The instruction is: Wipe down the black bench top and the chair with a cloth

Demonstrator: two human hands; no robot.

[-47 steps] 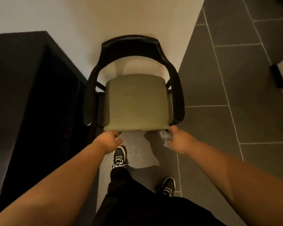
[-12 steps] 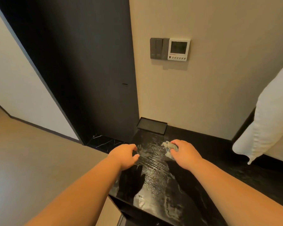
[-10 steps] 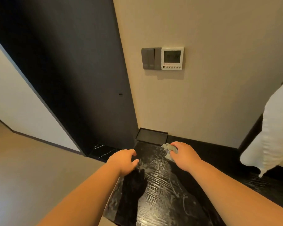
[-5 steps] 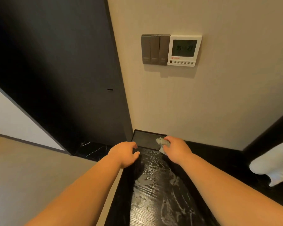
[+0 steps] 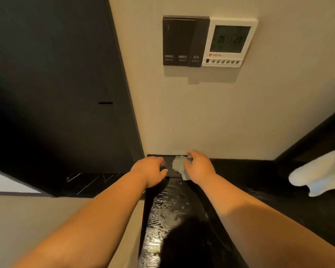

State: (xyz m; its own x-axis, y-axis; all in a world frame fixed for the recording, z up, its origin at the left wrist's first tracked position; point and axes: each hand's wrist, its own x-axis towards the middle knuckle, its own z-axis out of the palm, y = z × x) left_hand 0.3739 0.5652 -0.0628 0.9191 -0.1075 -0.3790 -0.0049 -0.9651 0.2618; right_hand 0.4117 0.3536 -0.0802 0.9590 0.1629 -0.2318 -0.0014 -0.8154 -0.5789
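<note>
The black bench top (image 5: 174, 213) runs away from me to the beige wall, its grain shiny with wet streaks. At its far end lies a flat black tray (image 5: 168, 163) against the wall. My right hand (image 5: 198, 167) presses a crumpled pale grey cloth (image 5: 179, 165) onto that tray. My left hand (image 5: 150, 171) rests on the tray's near left corner, fingers curled, and whether it grips the edge is not clear. The chair is out of view.
A dark switch panel (image 5: 184, 41) and a white thermostat (image 5: 230, 42) hang on the wall above. A black door (image 5: 52, 84) stands at the left. A white towel (image 5: 321, 174) hangs in from the right over the bench.
I turned from the chair to the bench. Over the last second both hands slid forward along the wet top, and the cloth now sits on the tray by the wall.
</note>
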